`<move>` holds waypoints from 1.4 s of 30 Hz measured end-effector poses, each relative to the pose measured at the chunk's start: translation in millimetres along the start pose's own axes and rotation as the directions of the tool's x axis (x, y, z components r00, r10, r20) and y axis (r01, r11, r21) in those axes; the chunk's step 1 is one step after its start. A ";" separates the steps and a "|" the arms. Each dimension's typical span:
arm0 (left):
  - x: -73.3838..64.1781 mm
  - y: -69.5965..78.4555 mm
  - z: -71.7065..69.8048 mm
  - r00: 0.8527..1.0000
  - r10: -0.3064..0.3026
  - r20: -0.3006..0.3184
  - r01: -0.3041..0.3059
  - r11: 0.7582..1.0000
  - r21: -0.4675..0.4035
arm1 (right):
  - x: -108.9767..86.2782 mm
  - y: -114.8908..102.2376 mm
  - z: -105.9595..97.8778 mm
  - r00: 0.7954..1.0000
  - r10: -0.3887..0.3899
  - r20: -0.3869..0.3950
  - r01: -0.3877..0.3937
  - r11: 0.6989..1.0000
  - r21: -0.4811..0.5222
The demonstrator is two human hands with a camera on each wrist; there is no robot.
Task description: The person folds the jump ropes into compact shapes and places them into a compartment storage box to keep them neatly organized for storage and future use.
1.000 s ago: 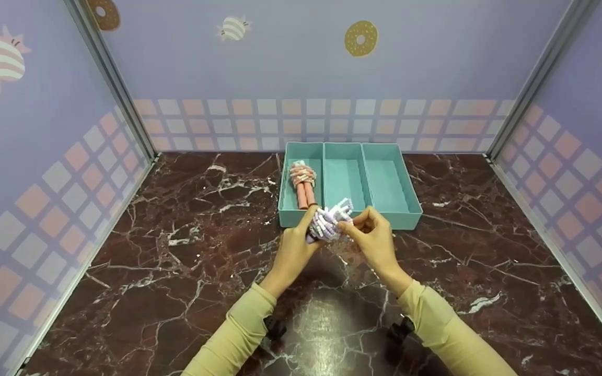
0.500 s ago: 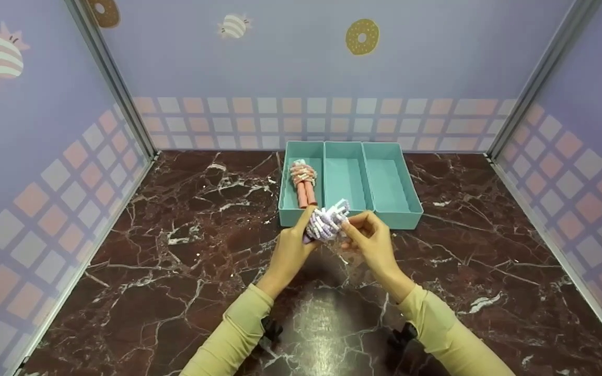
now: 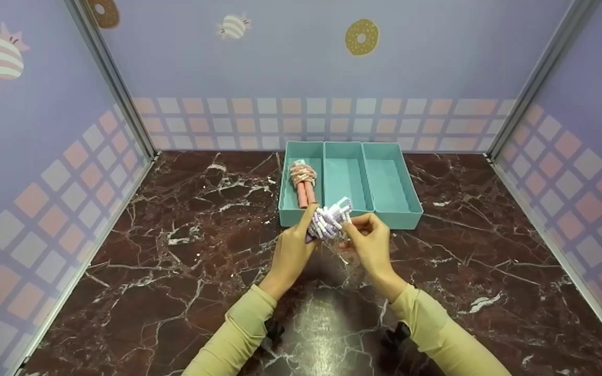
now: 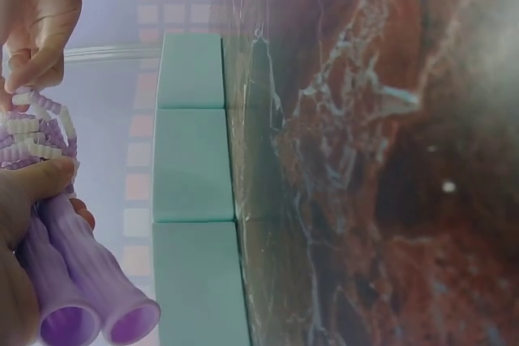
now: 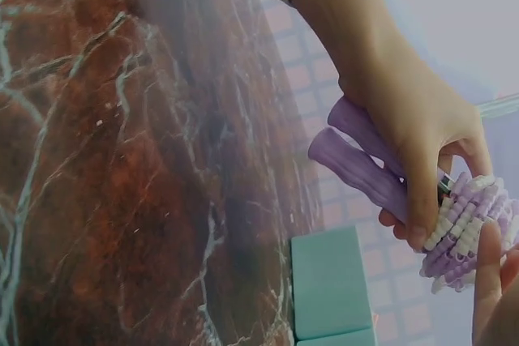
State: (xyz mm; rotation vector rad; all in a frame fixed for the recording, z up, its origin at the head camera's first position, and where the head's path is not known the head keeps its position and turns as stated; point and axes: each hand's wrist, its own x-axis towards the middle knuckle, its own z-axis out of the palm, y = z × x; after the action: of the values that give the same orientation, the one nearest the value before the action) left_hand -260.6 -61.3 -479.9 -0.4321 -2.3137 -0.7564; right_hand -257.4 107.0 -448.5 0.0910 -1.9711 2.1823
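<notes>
A purple and white beaded jump rope (image 3: 328,221) is bundled up in front of the tray. My left hand (image 3: 291,251) grips it where the wound beads meet its two purple handles (image 5: 365,172). At the other end, my right hand (image 3: 375,245) pinches a beaded strand between thumb and finger; the left wrist view shows this strand (image 4: 50,106) bent up from the bundle. A second jump rope (image 3: 303,180), with pink handles and pink and white beads, lies wound up in the left compartment of the tray.
The teal tray (image 3: 350,220) has three compartments side by side and stands behind my hands. Dark red marbled tabletop (image 3: 175,271) surrounds it. Patterned panels (image 3: 301,57) wall in the back and both sides.
My right hand shifts slightly right and now holds the strand at the edge of the bundle. The bundle tilts a little; my left hand keeps its grip.
</notes>
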 end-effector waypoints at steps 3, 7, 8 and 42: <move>1.4 0.5 -0.2 1.000 0.016 -0.011 -0.016 0.999 0.033 | 2.5 -3.2 -2.5 1.000 0.022 0.013 -0.022 1.000 0.006; 0.8 -2.7 -0.1 1.000 0.023 -0.004 -0.022 0.999 0.025 | 7.4 -5.0 -8.2 0.995 0.050 0.082 -0.048 0.999 -0.021; 0.2 -3.9 0.0 1.000 0.020 0.000 -0.020 1.000 0.015 | 8.2 -4.8 -9.4 0.993 0.057 0.107 -0.054 0.998 -0.032; -10.6 -12.3 0.4 0.997 0.072 0.009 -0.069 0.984 -0.164 | 2.0 7.1 -15.0 0.956 -0.180 0.231 0.195 0.980 -0.042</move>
State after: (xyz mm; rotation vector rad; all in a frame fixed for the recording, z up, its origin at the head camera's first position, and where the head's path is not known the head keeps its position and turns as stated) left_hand -259.0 -71.7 -492.2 -0.5923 -2.2458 -0.9150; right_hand -259.4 121.3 -456.7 0.5170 -2.0510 2.0624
